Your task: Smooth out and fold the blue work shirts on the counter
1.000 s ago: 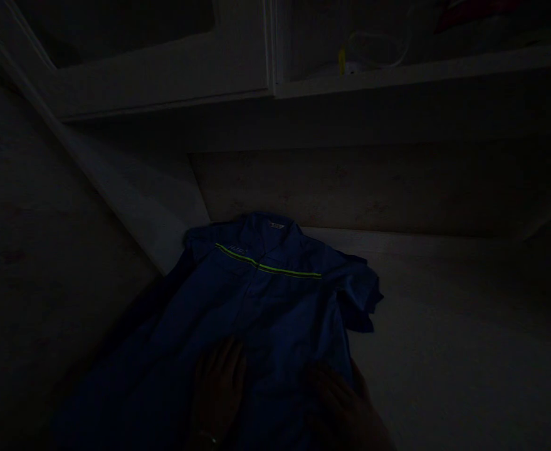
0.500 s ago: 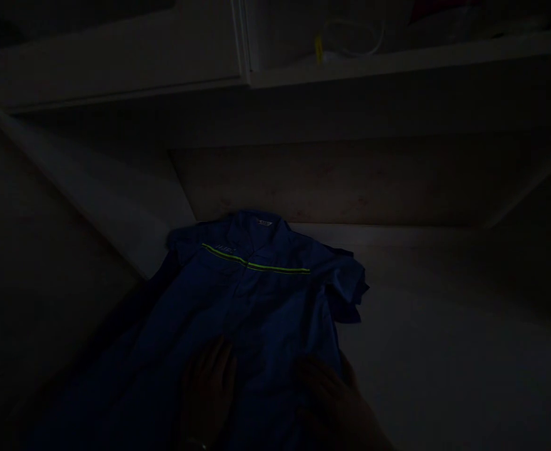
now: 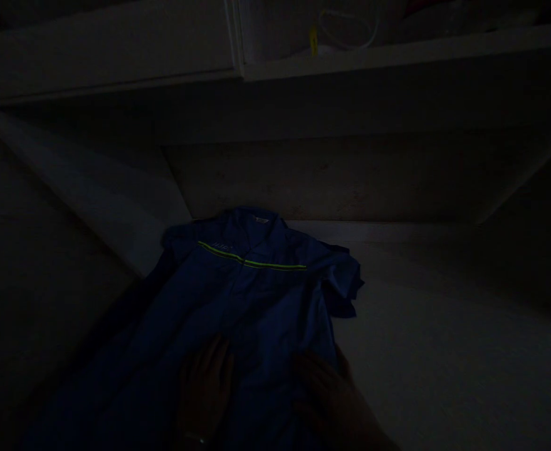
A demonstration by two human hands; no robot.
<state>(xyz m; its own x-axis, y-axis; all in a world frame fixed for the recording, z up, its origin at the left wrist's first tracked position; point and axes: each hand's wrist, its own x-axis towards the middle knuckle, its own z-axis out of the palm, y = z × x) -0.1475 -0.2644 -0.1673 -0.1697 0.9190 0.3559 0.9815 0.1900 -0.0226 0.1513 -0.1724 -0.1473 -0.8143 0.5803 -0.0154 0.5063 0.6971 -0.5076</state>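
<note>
A blue short-sleeved work shirt (image 3: 270, 300) lies spread out front side up, its collar pointing away from me. Across its chest runs a yellow-green stripe (image 3: 275, 265), with light lettering above it on the left. My left hand (image 3: 205, 382) rests flat on the lower front of the shirt, fingers stretched forward. Near the shirt's right side edge, my right hand (image 3: 325, 388) lies on the cloth with its fingers apart. The picture is very dark, so fine finger detail is hard to see. Darker blue cloth (image 3: 341, 307) shows beneath the right sleeve.
The shirt lies on a pale surface (image 3: 444, 338) inside a recess. Above hangs a cabinet with a shelf edge (image 3: 397, 55); a white looped cable (image 3: 350, 45) and a yellow item (image 3: 313, 41) sit on it. A pale side panel (image 3: 115, 200) slopes along the left.
The view has shifted slightly, so everything sits a little further left and up. Both hands stay in about the same place on the shirt.
</note>
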